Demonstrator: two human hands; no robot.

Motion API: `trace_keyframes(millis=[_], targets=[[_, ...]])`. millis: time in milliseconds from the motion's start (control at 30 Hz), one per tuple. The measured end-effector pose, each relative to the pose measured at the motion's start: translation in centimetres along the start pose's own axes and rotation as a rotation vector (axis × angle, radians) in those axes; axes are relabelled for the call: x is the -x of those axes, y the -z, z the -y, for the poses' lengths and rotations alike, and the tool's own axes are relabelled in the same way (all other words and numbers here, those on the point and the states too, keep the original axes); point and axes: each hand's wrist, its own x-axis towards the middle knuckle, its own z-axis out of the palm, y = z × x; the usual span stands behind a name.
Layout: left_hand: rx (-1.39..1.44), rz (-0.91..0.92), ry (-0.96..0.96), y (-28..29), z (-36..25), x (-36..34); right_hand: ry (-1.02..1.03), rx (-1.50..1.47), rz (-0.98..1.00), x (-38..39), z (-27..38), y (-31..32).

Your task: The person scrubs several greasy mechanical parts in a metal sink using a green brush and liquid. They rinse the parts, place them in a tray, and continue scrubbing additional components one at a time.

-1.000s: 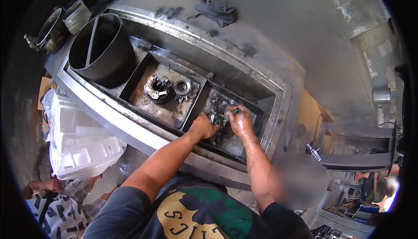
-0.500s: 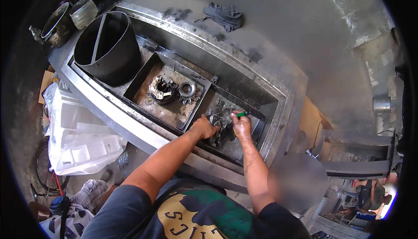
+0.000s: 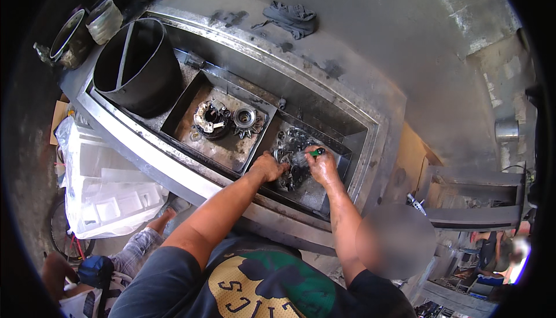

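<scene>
Scrubbing a greasy metal part in the wash basin's right tray, left hand clamps it while right hand pinches a green-handled brush; turning the part likely follows.

grimy steel trough set in a concrete bench. black bucket at its left end, two trays of oily gears beside it. grey rag up on the bench.
</scene>
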Motion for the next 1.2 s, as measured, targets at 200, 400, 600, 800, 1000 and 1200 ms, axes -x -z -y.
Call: trace_keyframes(millis=[200, 400, 600, 800, 1000, 1200], targets=[[-0.011, 0.110, -0.041, 2.2, -1.0, 1.5, -0.352, -0.497, -0.092, 0.3, -5.5, -4.4], [0.221, 0.071, -0.442, 2.6, -2.0, 3.5, -0.237, 0.355, 0.508, 0.8, -10.1, -2.7], [-0.023, 0.013, -0.590, 0.2, -1.1, 1.7, -0.230, -0.329, -0.120, 0.4, 1.2, -1.0], [0.011, 0.021, -0.581, 1.9, -2.9, 2.6, -0.181, -0.083, -0.252, -0.6, -1.0, 1.9], [-0.007, 0.019, -0.467, 1.9, -1.9, 2.7, -0.205, -0.064, -0.080, -0.7, -1.1, -1.3], [-0.145, -0.265, -0.459, 1.4, -2.4, 4.4, -0.348, 0.382, 0.165, 2.9, -12.9, -6.6]])
